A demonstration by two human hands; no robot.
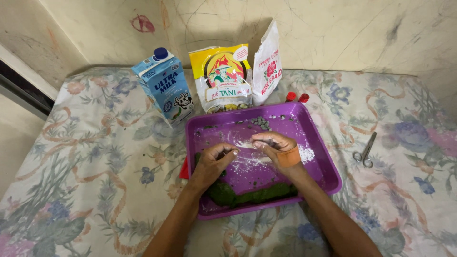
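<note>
Both my hands are over a purple plastic tray (325, 157) on a floral cloth. My left hand (212, 162) and my right hand (275, 146), which wears an orange band at the wrist, have their fingers curled and pinched together above a patch of white powder (251, 157). What they pinch is too small to tell. A long roll of dark green dough (247, 194) lies along the tray's near edge, under my wrists. Small grey-green lumps (262, 123) sit at the tray's far side.
Behind the tray stand a blue milk carton (164, 85), a yellow and white bag (223, 78) and a white paper bag (267, 64). Two small red caps (297, 97) sit by the tray's far right corner. Scissors (365, 150) lie to the right. Walls close the far side.
</note>
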